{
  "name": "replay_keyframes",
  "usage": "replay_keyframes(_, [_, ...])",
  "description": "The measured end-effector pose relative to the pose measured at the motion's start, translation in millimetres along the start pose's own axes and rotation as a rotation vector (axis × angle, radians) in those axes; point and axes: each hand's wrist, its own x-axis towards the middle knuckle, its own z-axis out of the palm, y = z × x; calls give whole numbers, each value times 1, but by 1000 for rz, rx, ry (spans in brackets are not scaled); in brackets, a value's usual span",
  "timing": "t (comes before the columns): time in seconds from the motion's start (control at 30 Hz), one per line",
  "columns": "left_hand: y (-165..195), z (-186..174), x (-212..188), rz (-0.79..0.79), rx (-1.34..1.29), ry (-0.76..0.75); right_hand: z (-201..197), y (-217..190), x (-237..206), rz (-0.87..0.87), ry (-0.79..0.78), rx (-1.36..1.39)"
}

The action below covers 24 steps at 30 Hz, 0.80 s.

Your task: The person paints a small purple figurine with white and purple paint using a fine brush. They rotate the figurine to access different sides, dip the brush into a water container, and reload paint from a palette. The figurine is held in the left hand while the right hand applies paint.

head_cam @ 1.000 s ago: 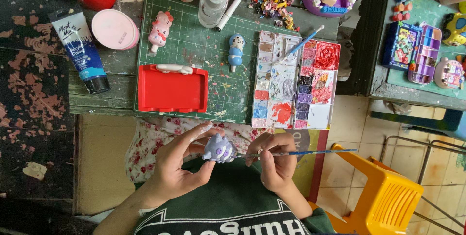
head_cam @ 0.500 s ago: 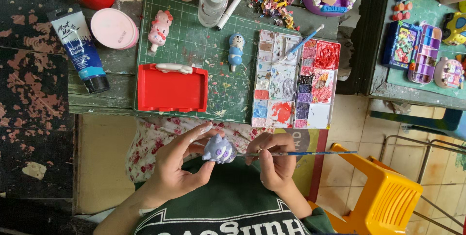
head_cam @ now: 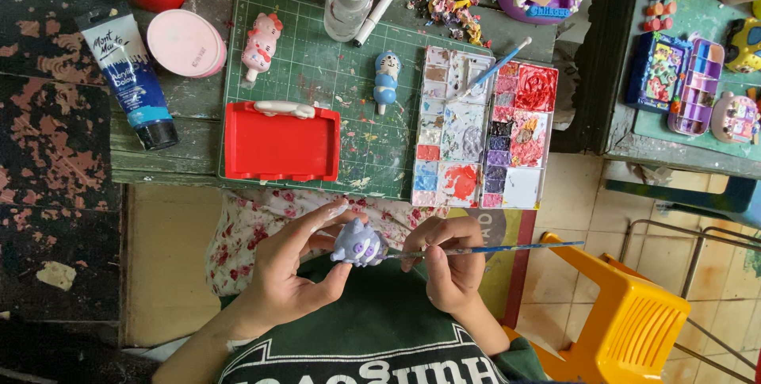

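Observation:
My left hand (head_cam: 289,269) holds a small lilac clay figurine (head_cam: 357,242) between thumb and fingertips, over my lap. My right hand (head_cam: 449,261) grips a thin blue-handled paintbrush (head_cam: 507,248) like a pen, its tip touching the figurine's right side. The brush handle points right, level. Both hands hover just below the table's near edge, above my dark green shirt.
On the green cutting mat (head_cam: 333,75) lie a red tray (head_cam: 280,145), a pink figurine (head_cam: 259,45) and a blue figurine (head_cam: 386,80). A stained paint palette (head_cam: 483,130) sits to the right, a paint tube (head_cam: 129,75) to the left. A yellow stool (head_cam: 630,324) stands at lower right.

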Motion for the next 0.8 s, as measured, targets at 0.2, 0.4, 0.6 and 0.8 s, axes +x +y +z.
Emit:
replay_keyframes(0.2, [0,0,-1,-2,6,-4,-1,1,0,3,-12,-4])
replay_keyframes(0.4, [-1,0,-1,4,4,-2,0,0,0,12,-19,7])
replay_keyframes(0.6, [-2,1,-2,-1,-2,10,-1,2,0,-5,10,-14])
replay_keyframes(0.8, [-2,0,-2,-5,-3,6,-1,2,-1,-15,14,-10])
